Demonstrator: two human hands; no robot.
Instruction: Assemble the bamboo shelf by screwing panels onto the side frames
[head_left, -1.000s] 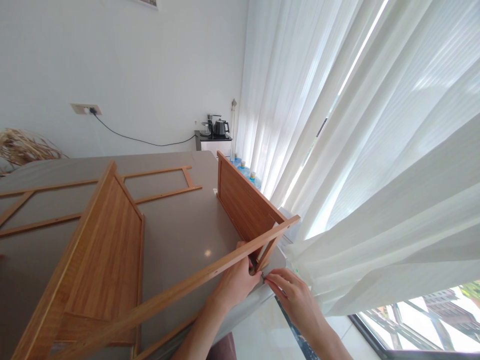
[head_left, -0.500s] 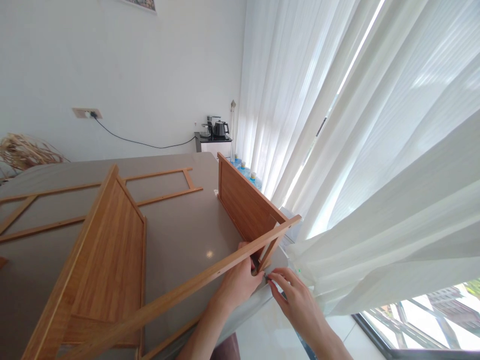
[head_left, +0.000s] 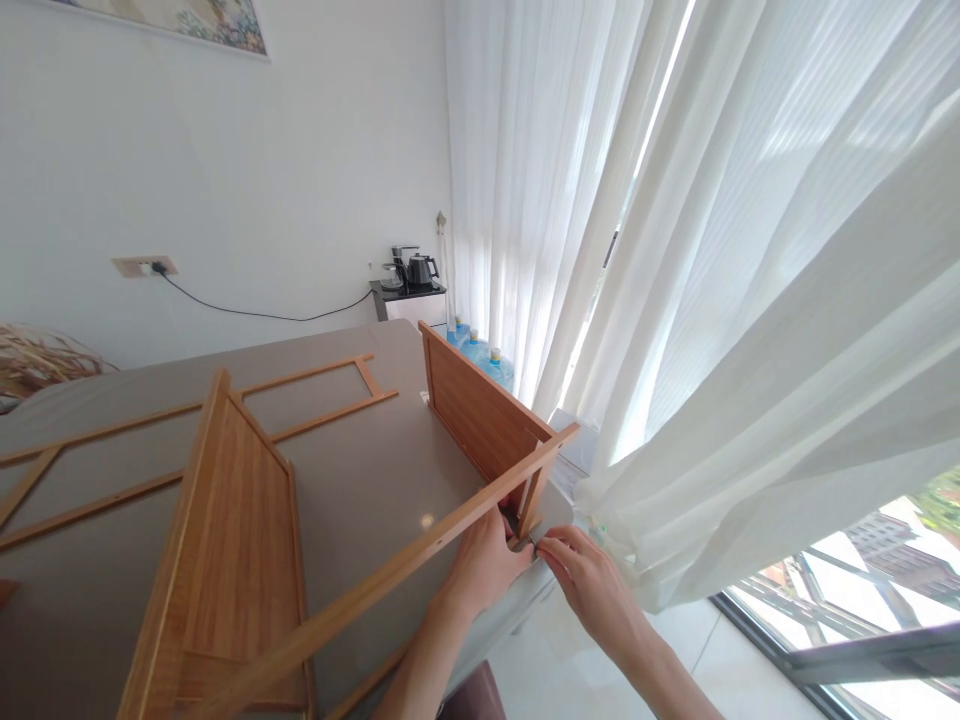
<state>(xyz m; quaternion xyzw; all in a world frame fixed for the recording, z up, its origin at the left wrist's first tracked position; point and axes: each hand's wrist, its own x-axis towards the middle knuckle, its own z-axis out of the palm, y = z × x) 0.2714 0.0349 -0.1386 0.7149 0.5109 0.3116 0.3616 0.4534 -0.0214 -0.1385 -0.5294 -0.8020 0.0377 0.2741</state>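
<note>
A wooden shelf frame stands on edge on the table, with a slatted side frame [head_left: 420, 550] along its near side. At its right end my left hand [head_left: 487, 560] is closed around the lower corner, its fingers partly hidden behind the wood. Right beside it, my right hand [head_left: 581, 560] pinches a small dark metal piece [head_left: 532, 541], perhaps a bolt, against the end of the lower rail. Its exact kind is too small to make out. One wooden shelf panel [head_left: 480, 400] joins the frame near my hands; another shelf panel [head_left: 240, 540] stands upright at left.
Another ladder-like wooden frame [head_left: 367, 378] lies flat on the grey table [head_left: 360, 480]. White curtains [head_left: 675, 350] hang close on the right. Water bottles [head_left: 495, 368] stand beyond the table, by a cabinet with a black kettle [head_left: 421, 270].
My view has shifted, so the scene sits a little lower and further left. My right hand remains at the lower corner with the metal piece, close to the left hand.
</note>
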